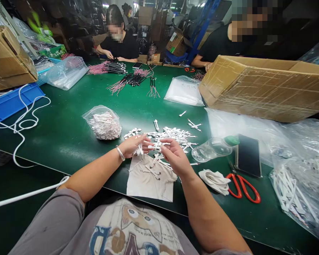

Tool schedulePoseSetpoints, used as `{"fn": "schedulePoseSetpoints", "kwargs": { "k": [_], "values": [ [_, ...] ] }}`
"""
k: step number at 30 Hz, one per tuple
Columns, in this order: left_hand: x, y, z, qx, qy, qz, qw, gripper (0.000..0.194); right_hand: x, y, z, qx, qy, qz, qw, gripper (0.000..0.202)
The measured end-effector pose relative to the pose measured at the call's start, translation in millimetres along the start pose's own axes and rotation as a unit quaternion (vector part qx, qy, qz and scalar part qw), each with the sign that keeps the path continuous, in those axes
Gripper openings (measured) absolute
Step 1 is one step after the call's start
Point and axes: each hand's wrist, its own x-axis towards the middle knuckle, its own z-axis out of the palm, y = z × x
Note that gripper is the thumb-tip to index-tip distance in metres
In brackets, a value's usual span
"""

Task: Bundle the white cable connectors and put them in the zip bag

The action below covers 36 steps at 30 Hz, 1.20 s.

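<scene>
A small white connector piece (152, 146) is being pinched between the fingertips of both hands, just above the near edge of the green worktop (69, 127). The left hand (134, 145) is closing its fingers on one end while also clutching a small bunch of similar white pieces against the palm; the right hand (172, 154) is gripping the other end with thumb and forefinger together. That bunch is looking loosely held, so a piece could slip out and drop onto the white cloth (150, 180) below or off the worktop edge into the lap. The loose pile of white pieces (172, 136) is lying just beyond the hands and could be scattered by a wrist. A clear plastic bottle (211, 149) is lying on its side near the right forearm and could roll if nudged, towards the phone (248, 155) and red scissors (243, 187).
</scene>
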Motion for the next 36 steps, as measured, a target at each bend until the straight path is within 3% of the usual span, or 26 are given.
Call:
{"fn": "schedulePoseSetpoints", "kwargs": {
  "k": [2,4,8,12,16,18,20,22,25,29,32,34,36],
  "values": [
    [0,-5,-5.1,0.021,-0.053,-0.046,0.997,0.034,-3,-5,-7,-0.039,-0.148,0.057,0.986,0.028],
    [-4,-12,-7.1,0.032,-0.092,-0.073,0.993,0.036,-4,-5,-8,-0.067,-0.226,0.094,0.967,0.025],
    [-12,-22,-5.5,0.073,-0.157,-0.079,0.982,0.037,-2,10,4,-0.104,-0.150,0.059,0.981,0.021],
    [-13,-24,-3.2,0.160,-0.149,-0.003,0.976,0.042,0,19,18,-0.047,-0.131,0.073,0.988,0.018],
    [-14,-24,0.3,0.213,-0.167,0.023,0.963,0.040,-1,17,19,-0.036,-0.096,0.069,0.992,0.025],
    [-16,-25,2.6,0.239,-0.120,0.047,0.962,0.036,0,16,16,-0.028,-0.027,0.040,0.998,0.029],
    [-17,-27,4.5,0.274,-0.036,0.119,0.954,0.033,2,16,12,-0.020,0.048,0.008,0.999,0.029],
    [-16,-30,5.2,0.318,0.031,0.225,0.920,0.029,5,16,9,-0.010,0.097,-0.005,0.995,0.029],
    [-10,-37,4.2,0.375,0.062,0.324,0.866,0.024,9,19,6,0.005,0.127,-0.008,0.992,0.028],
    [-3,-44,0.7,0.410,0.054,0.303,0.859,0.024,12,24,3,-0.013,0.123,-0.001,0.992,0.029],
    [-5,-46,-1.0,0.407,0.055,0.307,0.859,0.026,12,24,2,-0.057,0.077,0.036,0.995,0.028],
    [-10,-44,-0.6,0.426,0.060,0.360,0.828,0.024,10,21,3,-0.099,0.009,0.046,0.994,0.026],
    [-18,-42,1.5,0.464,0.046,0.427,0.775,0.023,5,19,6,-0.142,-0.084,0.023,0.986,0.024]
  ]
}}
